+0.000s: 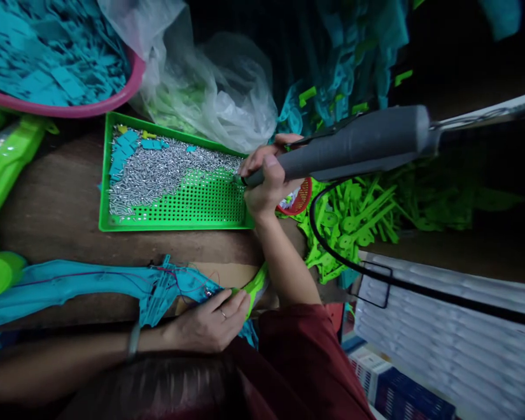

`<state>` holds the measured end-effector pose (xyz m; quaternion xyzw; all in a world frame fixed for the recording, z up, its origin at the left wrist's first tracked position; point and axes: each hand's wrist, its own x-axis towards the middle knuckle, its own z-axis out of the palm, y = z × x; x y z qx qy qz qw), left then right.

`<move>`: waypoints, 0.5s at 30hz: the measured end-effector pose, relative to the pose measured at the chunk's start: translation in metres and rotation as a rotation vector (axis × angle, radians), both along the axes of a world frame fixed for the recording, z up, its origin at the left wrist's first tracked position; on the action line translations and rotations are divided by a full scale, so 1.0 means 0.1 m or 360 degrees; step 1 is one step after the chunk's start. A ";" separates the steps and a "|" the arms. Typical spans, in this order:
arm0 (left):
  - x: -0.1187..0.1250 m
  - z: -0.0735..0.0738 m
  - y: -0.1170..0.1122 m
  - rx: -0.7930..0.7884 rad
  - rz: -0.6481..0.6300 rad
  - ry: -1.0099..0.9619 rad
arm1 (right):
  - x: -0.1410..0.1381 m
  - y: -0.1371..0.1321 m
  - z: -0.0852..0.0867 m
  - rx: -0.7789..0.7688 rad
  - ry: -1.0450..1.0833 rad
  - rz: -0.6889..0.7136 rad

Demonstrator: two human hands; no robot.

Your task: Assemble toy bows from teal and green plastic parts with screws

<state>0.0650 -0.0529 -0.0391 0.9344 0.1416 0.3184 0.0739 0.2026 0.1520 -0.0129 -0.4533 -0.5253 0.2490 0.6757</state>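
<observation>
My right hand [266, 181] is wrapped round the front end of a grey electric screwdriver [354, 143], whose tip points left over the right end of a green perforated tray [214, 204]. Small silvery screws [157, 172] are heaped in the tray, with a few flat blue plastic pieces [123, 153] at its left end. Below the tray, my left hand [212, 321] has its fingers closed over the right end of a long blue plastic shell [91, 283] with thin wires in it. A bright green piece [257, 286] sticks out beyond those fingers.
A pink basin [135, 76] of blue parts stands at upper left, beside a clear plastic bag [231, 93]. Right of the tray are a red basket [306, 198] and piled green parts [350, 216]. A black cable [420, 286] crosses the right side.
</observation>
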 end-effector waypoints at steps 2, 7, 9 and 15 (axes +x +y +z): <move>-0.01 -0.01 -0.01 -0.0030 0.0008 0.0016 | 0.00 0.02 -0.02 0.0005 0.0005 -0.0008; 0.01 -0.04 -0.08 -0.0056 0.0006 0.0010 | -0.02 0.04 0.05 0.0040 0.0067 -0.0038; -0.02 0.04 -0.04 -0.0161 -0.0011 -0.0029 | -0.04 -0.04 0.20 0.0087 0.0140 -0.0027; -0.30 0.63 0.59 -0.0808 0.0618 -0.0551 | -0.10 -0.82 0.97 0.0240 0.0315 0.0278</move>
